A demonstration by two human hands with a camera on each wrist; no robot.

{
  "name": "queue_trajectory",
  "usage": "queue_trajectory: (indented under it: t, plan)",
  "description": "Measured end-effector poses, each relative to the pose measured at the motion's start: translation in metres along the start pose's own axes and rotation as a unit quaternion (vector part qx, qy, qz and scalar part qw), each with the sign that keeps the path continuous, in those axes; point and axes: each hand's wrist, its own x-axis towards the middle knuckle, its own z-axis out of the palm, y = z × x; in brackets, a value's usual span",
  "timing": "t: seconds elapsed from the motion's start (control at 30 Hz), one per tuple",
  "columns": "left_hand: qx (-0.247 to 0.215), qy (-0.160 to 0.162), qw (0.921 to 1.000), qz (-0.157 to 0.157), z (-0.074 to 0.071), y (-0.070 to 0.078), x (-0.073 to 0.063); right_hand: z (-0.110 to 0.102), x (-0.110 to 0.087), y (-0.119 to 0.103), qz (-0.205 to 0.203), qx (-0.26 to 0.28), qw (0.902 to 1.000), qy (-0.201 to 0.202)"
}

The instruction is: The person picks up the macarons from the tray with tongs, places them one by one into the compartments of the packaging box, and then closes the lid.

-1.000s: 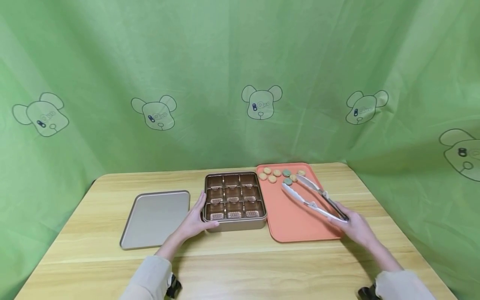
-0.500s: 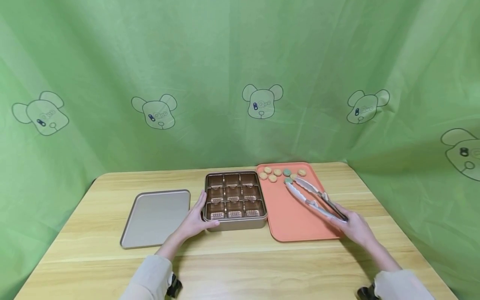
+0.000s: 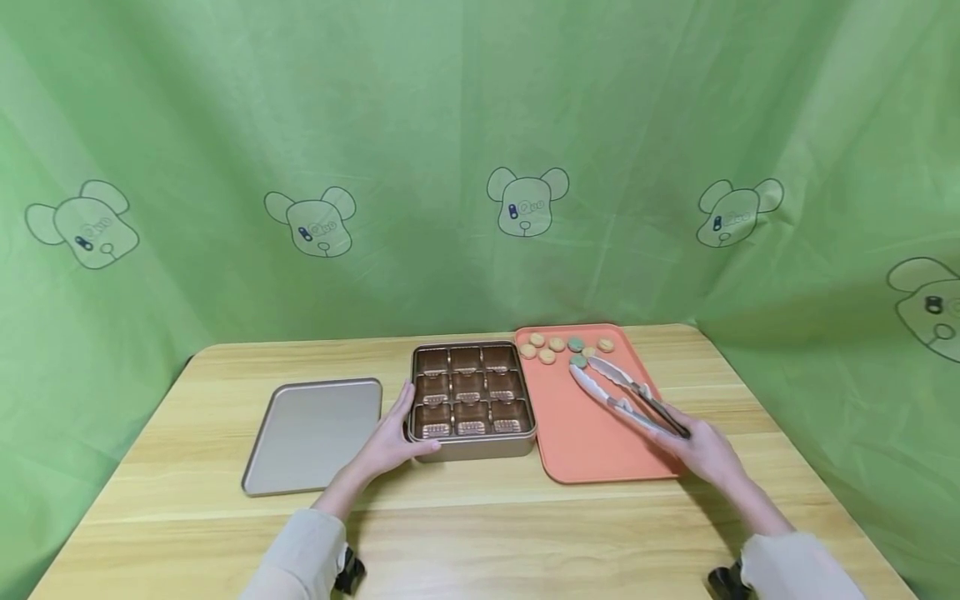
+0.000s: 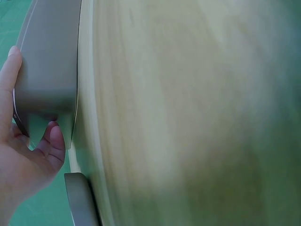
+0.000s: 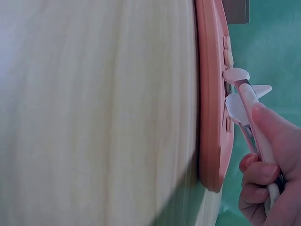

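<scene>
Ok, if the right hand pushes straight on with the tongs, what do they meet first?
Probably the nearer green cookie on the coral tray, just at the tips of the tongs in the right hand, or the cream cookie right beside it; depth is unclear.

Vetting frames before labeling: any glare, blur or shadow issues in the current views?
Head: mostly clear, small bright glints inside the brown pan. Left wrist: tabletop soft and smeared, worst toward the right edge. Right wrist: dark shadow on the tabletop by the lower end of the coral tray, wood grain soft.
</scene>
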Motion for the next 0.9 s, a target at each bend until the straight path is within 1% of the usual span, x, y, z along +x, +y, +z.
queue_trajectory:
  t: [0.2, 0.37, 0.6, 0.9]
  plan:
    - [0.000, 0.001, 1.0000, 0.004, 0.0005, -0.0001, 0.0002, 0.0022, 0.0034, -0.0037, 0.015, -0.003, 0.9998, -0.009]
    - [-0.002, 0.002, 1.0000, 0.004, -0.0002, 0.0010, -0.0006, 0.0032, 0.0052, -0.0050, 0.019, 0.000, 0.9997, -0.013]
    - [0.002, 0.001, 1.0000, 0.002, -0.0004, 0.0015, -0.0014, 0.0052, 0.0043, -0.0038, 0.016, -0.006, 0.9998, -0.005]
    - [-0.004, -0.001, 1.0000, -0.003, -0.0011, 0.0027, -0.0001, 0.0032, 0.0019, -0.0029, 0.006, 0.001, 1.0000, 0.003]
